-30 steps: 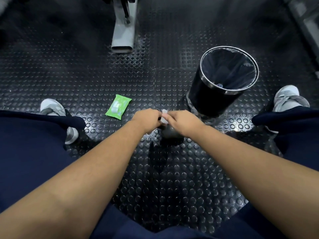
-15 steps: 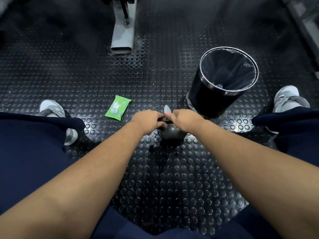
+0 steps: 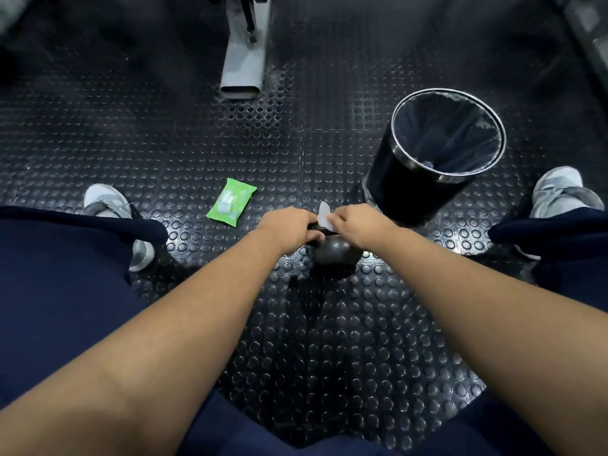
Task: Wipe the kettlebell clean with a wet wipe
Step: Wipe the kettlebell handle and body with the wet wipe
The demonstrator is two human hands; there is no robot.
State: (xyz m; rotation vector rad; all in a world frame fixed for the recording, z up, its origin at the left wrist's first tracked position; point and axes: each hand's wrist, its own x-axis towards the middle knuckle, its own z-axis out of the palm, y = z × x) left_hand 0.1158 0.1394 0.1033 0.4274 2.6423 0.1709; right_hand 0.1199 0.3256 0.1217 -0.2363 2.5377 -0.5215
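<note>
A small black kettlebell (image 3: 335, 253) stands on the studded rubber floor between my feet. My left hand (image 3: 289, 230) grips its handle from the left and hides most of it. My right hand (image 3: 357, 223) pinches a white wet wipe (image 3: 325, 216) against the top of the handle, with a corner of the wipe sticking up between my two hands. A green pack of wet wipes (image 3: 231, 206) lies flat on the floor to the left of my hands.
A black waste bin (image 3: 408, 189) with a chrome rim and a dark liner stands just behind my right hand. A grey metal machine foot (image 3: 243, 65) rests farther back. My shoes (image 3: 108, 200) (image 3: 559, 192) flank the spot.
The kettlebell's round body has come into view below my hands. The wipe's corner now sticks up higher between my hands. Both hands stay on the handle.
</note>
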